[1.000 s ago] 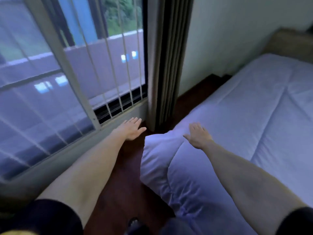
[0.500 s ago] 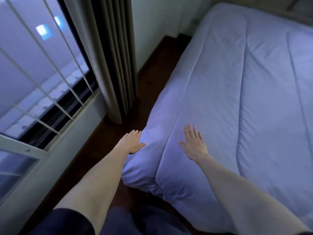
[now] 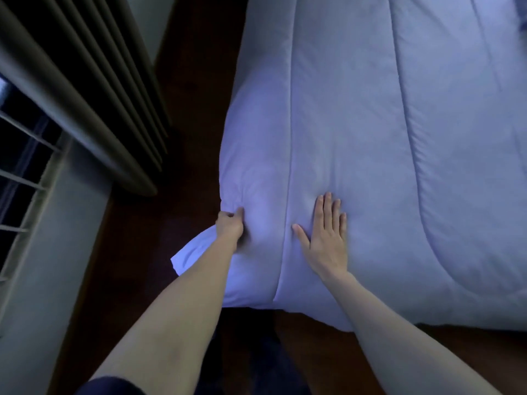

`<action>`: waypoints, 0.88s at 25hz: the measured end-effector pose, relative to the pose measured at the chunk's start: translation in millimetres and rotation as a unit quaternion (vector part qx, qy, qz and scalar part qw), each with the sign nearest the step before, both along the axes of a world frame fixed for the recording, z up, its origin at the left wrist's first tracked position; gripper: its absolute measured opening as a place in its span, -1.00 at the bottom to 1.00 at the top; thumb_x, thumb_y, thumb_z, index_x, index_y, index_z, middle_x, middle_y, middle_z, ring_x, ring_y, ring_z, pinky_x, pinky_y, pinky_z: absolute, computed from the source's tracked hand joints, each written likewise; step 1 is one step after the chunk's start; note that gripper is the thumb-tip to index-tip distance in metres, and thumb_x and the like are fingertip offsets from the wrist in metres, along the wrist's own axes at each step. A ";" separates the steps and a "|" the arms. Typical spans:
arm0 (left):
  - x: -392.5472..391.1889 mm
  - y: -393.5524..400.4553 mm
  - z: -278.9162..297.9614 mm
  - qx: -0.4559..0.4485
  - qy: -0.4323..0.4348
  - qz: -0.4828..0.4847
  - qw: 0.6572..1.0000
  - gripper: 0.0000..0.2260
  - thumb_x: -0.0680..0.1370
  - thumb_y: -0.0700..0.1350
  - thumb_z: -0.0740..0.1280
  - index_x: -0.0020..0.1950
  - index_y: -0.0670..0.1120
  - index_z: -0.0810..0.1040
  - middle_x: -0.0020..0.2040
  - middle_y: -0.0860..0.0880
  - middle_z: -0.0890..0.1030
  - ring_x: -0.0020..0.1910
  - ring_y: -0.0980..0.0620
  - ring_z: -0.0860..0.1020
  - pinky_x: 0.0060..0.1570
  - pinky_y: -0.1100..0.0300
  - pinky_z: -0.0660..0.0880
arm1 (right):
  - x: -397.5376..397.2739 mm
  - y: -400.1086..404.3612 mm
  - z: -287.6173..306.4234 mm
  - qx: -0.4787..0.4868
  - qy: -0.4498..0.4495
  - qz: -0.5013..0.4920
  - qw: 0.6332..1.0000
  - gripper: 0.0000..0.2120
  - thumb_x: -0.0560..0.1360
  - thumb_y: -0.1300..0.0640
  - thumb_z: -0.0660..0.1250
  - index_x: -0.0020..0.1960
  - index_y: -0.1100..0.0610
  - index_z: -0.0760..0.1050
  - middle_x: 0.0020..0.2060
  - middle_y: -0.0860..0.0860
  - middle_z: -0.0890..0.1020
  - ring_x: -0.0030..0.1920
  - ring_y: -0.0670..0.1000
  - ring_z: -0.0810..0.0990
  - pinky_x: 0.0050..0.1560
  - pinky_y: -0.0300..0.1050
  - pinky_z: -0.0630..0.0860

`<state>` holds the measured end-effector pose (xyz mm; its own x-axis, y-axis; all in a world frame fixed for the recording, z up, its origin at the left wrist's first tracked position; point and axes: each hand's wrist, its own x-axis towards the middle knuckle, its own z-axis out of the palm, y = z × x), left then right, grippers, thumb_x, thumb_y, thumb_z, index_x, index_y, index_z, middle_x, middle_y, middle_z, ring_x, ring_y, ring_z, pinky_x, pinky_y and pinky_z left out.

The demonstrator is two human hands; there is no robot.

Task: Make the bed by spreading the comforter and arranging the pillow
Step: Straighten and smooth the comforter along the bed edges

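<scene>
At the near left corner of the bed, my left hand (image 3: 229,225) gripped the comforter (image 3: 356,132), its fingers (image 3: 238,213) curled into a bunched fold at the side edge. My right hand (image 3: 328,238) lay flat on top of the comforter just beside it, fingers straight and together, thumb spread toward the left hand, pressing the fabric down next to a stitched seam. Between the two hands the seam ran from the foot edge toward the far end of the bed. The comforter, pale blue and quilted in long channels, covered the bed across the whole right of the view, its foot edge hanging over the near end and a small corner flap (image 3: 191,255) jutting out beneath my left forearm. Dark wooden floor (image 3: 196,81) showed along the bed's left side. Farther left hung a pleated curtain (image 3: 85,89), and beyond it a barred window (image 3: 20,178). No pillow could be made out.
</scene>
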<state>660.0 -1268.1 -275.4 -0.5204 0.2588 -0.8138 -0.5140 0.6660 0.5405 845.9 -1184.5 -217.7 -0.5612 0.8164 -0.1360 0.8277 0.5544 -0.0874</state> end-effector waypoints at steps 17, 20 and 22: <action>-25.0 -67.5 42.5 0.063 0.328 0.002 0.942 -0.85 0.64 -0.13 0.12 -0.02 -0.19 0.38 -0.26 -0.05 0.44 -0.27 -0.04 0.38 -0.22 0.10 0.33 | -0.2 -34.5 4.8 -0.010 0.050 -0.077 0.996 -0.25 0.54 -0.24 -0.04 0.57 0.20 -0.04 0.57 0.10 0.01 0.56 0.14 -0.08 0.54 0.11 -0.09; -25.0 -52.6 39.6 -0.014 0.307 -0.050 0.950 -0.84 0.61 -0.09 0.17 0.12 -0.12 0.46 0.03 -0.10 0.53 0.05 -0.13 0.47 0.09 -0.02 0.38 | 1.9 -20.2 7.6 -0.008 0.054 -0.098 0.994 -0.25 0.55 -0.24 0.01 0.57 0.18 -0.06 0.57 0.10 -0.02 0.57 0.14 -0.10 0.54 0.11 -0.12; -19.0 -24.8 48.8 -0.006 0.359 -0.146 0.922 -0.64 0.60 0.01 0.21 0.37 -0.04 0.39 0.36 -0.10 0.41 0.36 -0.16 0.34 0.30 -0.05 0.27 | 0.9 -6.3 5.9 -0.007 0.048 -0.118 0.992 -0.25 0.55 -0.24 0.07 0.58 0.14 -0.05 0.57 0.09 -0.03 0.56 0.16 -0.12 0.53 0.14 -0.15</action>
